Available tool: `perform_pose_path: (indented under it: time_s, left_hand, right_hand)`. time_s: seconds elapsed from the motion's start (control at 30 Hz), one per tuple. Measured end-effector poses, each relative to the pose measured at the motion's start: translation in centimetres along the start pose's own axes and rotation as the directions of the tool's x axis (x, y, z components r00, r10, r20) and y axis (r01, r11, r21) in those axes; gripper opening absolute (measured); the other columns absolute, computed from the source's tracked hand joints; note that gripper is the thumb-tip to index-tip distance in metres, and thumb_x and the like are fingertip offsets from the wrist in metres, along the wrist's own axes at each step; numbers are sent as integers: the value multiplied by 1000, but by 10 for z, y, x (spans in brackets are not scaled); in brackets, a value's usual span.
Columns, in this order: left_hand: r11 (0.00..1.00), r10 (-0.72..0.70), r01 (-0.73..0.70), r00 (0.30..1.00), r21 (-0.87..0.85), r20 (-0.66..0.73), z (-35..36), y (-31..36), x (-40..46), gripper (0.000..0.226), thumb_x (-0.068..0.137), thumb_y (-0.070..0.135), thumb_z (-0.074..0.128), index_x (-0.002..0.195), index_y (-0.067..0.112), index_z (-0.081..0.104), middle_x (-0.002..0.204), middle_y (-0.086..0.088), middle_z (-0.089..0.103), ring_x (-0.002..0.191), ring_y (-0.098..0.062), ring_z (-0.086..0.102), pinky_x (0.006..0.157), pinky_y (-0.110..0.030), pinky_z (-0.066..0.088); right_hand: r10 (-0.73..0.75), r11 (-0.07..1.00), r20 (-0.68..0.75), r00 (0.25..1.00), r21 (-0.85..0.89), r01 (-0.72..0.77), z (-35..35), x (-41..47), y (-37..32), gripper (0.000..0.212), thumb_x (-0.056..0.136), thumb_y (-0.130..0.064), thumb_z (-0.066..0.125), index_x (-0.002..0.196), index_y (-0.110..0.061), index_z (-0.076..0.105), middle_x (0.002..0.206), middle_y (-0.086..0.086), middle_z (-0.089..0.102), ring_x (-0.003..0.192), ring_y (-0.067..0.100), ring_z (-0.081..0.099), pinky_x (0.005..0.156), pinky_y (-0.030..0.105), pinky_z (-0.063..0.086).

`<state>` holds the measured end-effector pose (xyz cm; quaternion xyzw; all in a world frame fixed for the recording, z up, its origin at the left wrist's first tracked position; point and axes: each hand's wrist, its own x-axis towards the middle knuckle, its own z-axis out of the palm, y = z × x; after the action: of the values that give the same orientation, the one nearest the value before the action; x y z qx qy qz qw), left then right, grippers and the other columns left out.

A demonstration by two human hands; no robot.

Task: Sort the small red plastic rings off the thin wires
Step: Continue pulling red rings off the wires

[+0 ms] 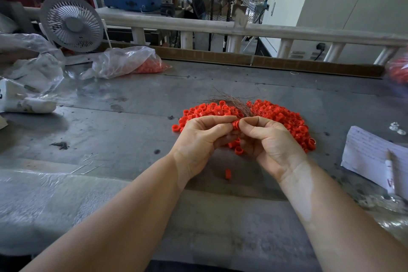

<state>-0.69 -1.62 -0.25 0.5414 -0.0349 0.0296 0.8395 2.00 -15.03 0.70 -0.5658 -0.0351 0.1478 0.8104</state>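
Observation:
A heap of small red plastic rings lies on the grey worktable, spread left and right behind my hands. A bundle of thin brown wires fans out from between my fingertips toward the far side. My left hand and my right hand meet at the middle, fingers curled, pinching red rings at the base of the wire bundle. One loose red ring lies on the table below my hands, and another sits between my palms.
A clear bag of red rings lies at the back left beside a small grey fan. Crumpled plastic covers the left side. A paper sheet with a pen lies right. A railing borders the far edge.

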Motion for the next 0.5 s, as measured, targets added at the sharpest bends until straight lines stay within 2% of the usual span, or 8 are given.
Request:
perform_pose_path:
  time_s: [0.27, 0.5]
  left_hand:
    - [998, 10, -10, 1000, 56, -2, 0, -1, -1, 21, 84, -6, 55, 80, 8, 71, 71, -3, 72, 69, -10, 68, 63, -17, 53]
    - [1000, 8, -7, 1000, 29, -11, 0, -1, 0, 19, 85, -7, 54, 83, 4, 69, 70, -4, 72, 66, -10, 68, 61, -17, 54]
  right_hand:
    - [-3, 999, 16, 1000, 41, 2, -1, 3, 4, 6, 56, -9, 67, 62, -9, 63, 58, 9, 66, 52, 19, 66, 54, 22, 56]
    - [-66, 998, 31, 997, 22, 66, 0, 3, 6, 8, 58, -8, 66, 64, -7, 61, 58, 8, 67, 52, 19, 67, 51, 21, 55]
